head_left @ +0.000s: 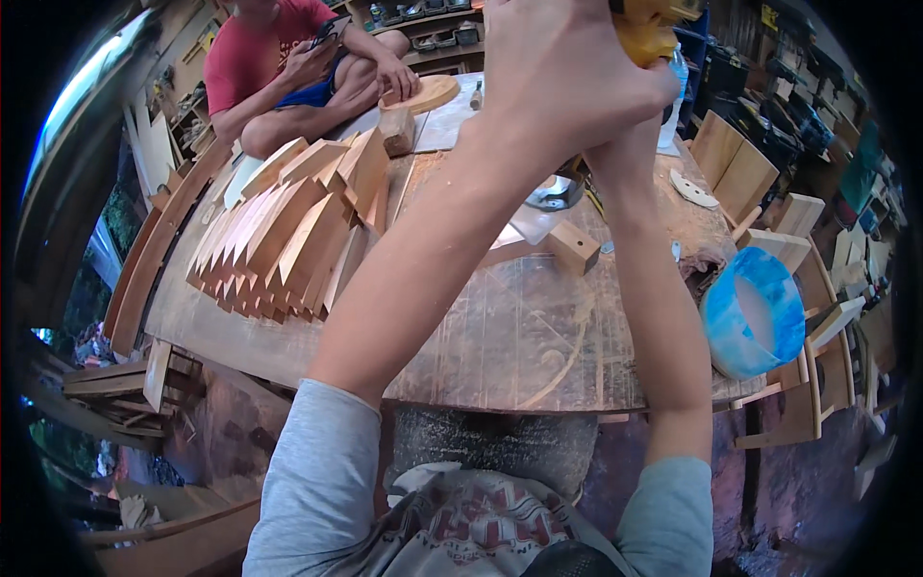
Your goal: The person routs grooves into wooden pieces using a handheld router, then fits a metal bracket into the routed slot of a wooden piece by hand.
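My left hand [567,77] is raised at the top centre, closed on a yellow power tool [644,31], whose top is out of view. My right hand [620,139] is directly under it, its fingers hidden behind the left hand. Between my forearms a silver-and-black tool base [554,195] shows in part, above a white sheet [524,227] and a small wooden block [574,245]. A large stack of angled wood pieces [274,245] lies left of my left forearm on the worn tabletop [481,356].
A person [240,67] in red sits across the table holding a phone, beside an oval board [433,91]. At right are a blue round container [755,313], a white disc [692,190], a water bottle [678,82] and wooden boards [735,163]. Shelves [442,29] stand behind.
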The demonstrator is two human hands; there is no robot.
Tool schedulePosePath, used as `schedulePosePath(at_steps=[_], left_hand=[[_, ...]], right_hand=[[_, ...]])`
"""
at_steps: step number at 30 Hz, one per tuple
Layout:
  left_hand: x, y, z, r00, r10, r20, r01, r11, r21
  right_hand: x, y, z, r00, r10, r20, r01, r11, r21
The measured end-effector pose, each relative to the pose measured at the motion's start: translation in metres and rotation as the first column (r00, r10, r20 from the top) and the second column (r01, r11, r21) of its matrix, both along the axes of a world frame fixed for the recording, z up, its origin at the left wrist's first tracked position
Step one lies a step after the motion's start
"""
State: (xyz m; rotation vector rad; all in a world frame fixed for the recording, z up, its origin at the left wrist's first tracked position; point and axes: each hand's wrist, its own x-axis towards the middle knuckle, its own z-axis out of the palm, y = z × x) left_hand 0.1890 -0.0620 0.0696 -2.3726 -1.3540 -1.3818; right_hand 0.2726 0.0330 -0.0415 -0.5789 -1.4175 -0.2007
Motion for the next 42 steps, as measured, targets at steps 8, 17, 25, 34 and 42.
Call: schedulePosePath(at_steps=[8,17,25,34,42], left_hand=[[-0.007,0.006,-0.021,0.978,-0.196,0.072,0.140,0.871,0.471],[-0.029,0.011,-0.032,0.982,-0.153,0.109,0.043,0.748,0.663],[-0.168,-0.043,-0.021,0.991,-0.092,-0.094,0.107,0.980,0.165],[-0.280,-0.219,-0.196,0.626,-0.567,0.535,0.683,0.069,-0.727],[-0.262,-0.249,-0.446,0.927,-0.182,0.328,0.375,0.436,-0.818]], right_hand=[[-0.009,-0.010,0.001,0.984,0.121,-0.129,-0.120,0.993,0.014],[-0.024,-0.009,0.000,0.894,0.391,-0.220,-0.395,0.918,0.027],[-0.085,0.059,0.014,0.972,0.168,-0.164,-0.212,0.928,-0.308],[-0.086,0.129,-0.062,0.979,-0.201,0.045,0.171,0.669,-0.723],[-0.075,0.152,-0.095,0.991,-0.135,-0.010,0.093,0.733,-0.674]])
